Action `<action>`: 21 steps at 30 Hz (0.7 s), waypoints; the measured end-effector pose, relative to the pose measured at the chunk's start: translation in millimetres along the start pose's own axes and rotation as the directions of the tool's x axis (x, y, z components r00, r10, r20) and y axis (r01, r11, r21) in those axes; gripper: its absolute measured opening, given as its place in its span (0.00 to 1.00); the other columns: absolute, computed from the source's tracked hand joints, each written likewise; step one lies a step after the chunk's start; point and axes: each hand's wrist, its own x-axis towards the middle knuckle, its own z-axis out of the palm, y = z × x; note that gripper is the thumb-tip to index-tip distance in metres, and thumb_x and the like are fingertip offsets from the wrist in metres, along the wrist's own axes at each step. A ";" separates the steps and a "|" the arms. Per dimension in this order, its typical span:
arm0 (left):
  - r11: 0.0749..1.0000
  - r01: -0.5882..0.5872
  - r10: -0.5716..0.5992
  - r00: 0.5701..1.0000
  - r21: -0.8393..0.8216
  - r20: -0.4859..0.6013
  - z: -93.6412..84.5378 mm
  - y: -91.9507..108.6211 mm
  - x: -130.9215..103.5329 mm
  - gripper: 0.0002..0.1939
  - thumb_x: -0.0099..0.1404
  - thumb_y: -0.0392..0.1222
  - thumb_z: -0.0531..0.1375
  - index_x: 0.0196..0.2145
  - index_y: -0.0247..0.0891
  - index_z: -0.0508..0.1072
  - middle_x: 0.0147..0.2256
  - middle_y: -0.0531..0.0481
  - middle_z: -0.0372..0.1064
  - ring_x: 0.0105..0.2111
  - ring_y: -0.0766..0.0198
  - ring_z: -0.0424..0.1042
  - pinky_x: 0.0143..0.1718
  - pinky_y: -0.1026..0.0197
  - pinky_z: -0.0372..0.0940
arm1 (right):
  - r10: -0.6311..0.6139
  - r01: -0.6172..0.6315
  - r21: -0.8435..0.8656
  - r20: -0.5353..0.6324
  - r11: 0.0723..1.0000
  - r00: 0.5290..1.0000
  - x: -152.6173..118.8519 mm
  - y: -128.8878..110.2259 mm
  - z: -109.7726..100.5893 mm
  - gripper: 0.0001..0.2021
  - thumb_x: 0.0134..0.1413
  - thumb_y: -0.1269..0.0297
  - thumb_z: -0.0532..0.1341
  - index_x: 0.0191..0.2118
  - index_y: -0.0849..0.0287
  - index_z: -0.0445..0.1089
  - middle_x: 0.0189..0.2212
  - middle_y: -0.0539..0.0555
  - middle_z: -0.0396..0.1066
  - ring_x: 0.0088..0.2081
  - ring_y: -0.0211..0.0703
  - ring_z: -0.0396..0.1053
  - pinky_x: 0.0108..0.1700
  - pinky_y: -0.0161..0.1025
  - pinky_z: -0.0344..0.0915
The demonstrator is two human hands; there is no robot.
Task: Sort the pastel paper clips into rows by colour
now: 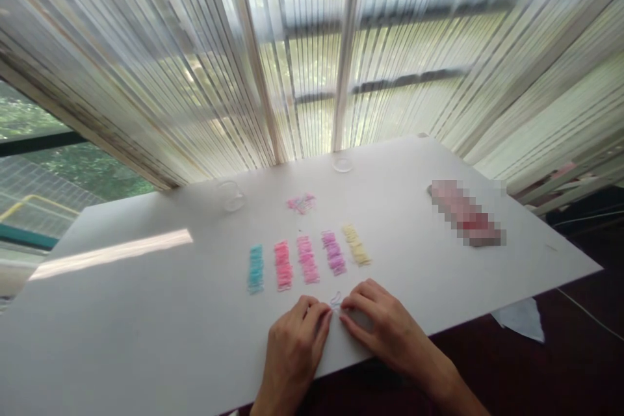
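Observation:
My left hand (298, 338) and my right hand (385, 322) face each other near the table's front edge, the fingertips of each closed in a pinch. A few pale, thin looped pieces (336, 300) lie between the fingertips. What each pinch holds is too small to make out. Just beyond are rows of small thin pieces: a turquoise row (255, 268), a coral row (283, 265), a pink row (307, 259), a purple row (334, 253) and a yellow row (357, 246). Farther back, a loose pile of mixed pink and pale pieces (301, 203) rests on the table.
The white table (146, 312) stands against windows with pale string curtains (312, 65). Toward its back edge are a clear round container (231, 196) and a clear round dish or lid (342, 164). A blurred pink-and-red object (465, 214) lies at the right.

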 end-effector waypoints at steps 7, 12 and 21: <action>0.998 -0.026 0.024 0.999 -0.055 -0.041 -5.9 -1.7 -2.4 0.10 0.78 0.36 0.51 0.40 0.41 0.71 0.33 0.51 0.74 0.29 0.64 0.77 0.30 0.65 0.69 | -0.073 0.075 0.045 -0.049 0.996 0.996 3.3 0.7 9.7 0.07 0.63 0.76 0.64 0.42 0.56 0.73 0.36 0.52 0.74 0.40 0.46 0.72 0.42 0.42 0.72; 0.983 0.015 -0.025 0.998 -0.183 -0.054 -8.2 -2.5 -1.9 0.07 0.77 0.36 0.53 0.42 0.41 0.71 0.33 0.51 0.76 0.29 0.66 0.78 0.30 0.67 0.70 | -0.115 0.128 0.093 -0.135 0.987 0.984 6.1 0.4 10.2 0.06 0.65 0.74 0.62 0.42 0.55 0.73 0.35 0.52 0.74 0.38 0.45 0.73 0.40 0.41 0.73; 0.886 0.206 -0.217 0.976 -0.416 0.020 -6.1 -7.9 -9.9 0.05 0.73 0.36 0.59 0.42 0.41 0.76 0.34 0.51 0.77 0.25 0.68 0.72 0.28 0.68 0.69 | -0.147 0.176 0.141 -0.200 0.974 0.969 11.6 1.4 13.7 0.07 0.65 0.75 0.62 0.42 0.54 0.72 0.34 0.52 0.73 0.37 0.44 0.73 0.40 0.40 0.73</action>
